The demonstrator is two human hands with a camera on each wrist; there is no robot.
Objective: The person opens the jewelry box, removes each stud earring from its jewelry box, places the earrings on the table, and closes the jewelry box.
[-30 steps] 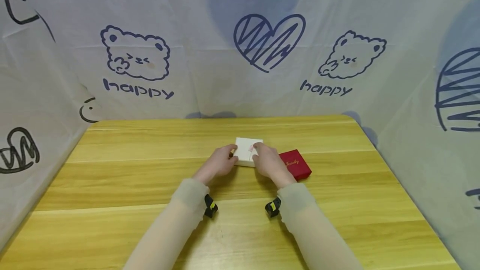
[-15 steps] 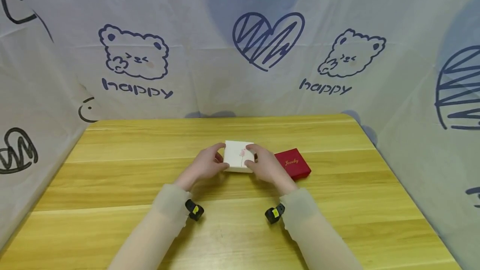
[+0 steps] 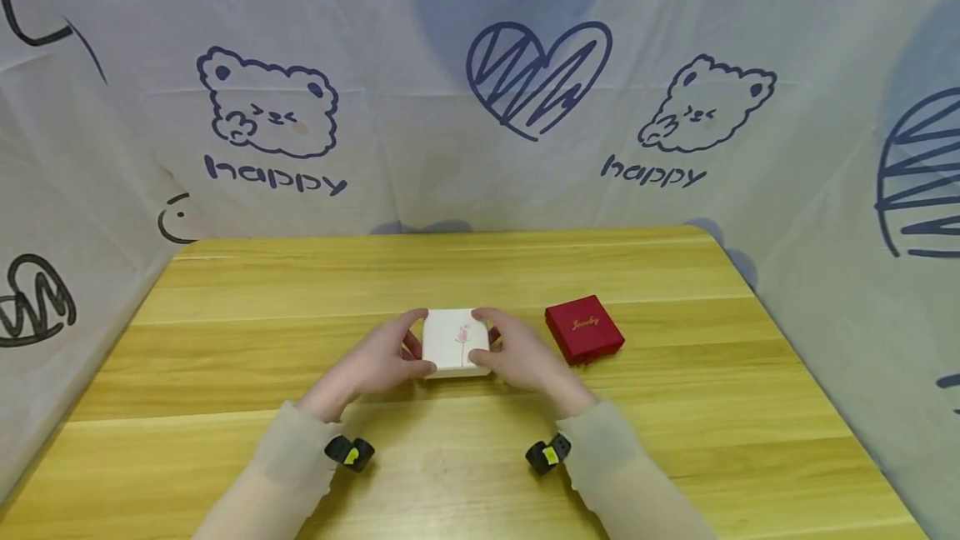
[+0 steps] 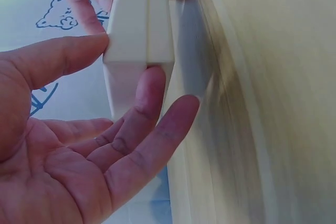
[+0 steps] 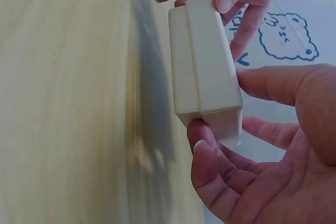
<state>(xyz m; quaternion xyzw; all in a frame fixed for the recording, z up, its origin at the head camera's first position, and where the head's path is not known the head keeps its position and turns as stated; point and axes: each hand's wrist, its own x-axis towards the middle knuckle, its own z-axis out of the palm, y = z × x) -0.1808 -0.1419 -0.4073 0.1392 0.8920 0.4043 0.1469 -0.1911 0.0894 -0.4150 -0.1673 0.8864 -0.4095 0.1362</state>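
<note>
A small white box with a pink flower drawn on its lid is held between both hands, in front of the person. My left hand grips its left side, the thumb at the near corner and the fingers around the far one. On the opposite side my right hand holds it in the same way, its thumb on the lid's edge. Both wrist views show the closed seam between lid and base on the box, which appears slightly above the table, with its shadow beside it.
A red box with gold "Jewelry" lettering lies on the wooden table, right of the right hand. Behind the table hangs a pale cloth printed with bears and hearts.
Both hands have brought the white box toward the person and to the left, away from the red box. The red box has stayed where it was and shows in full now.
</note>
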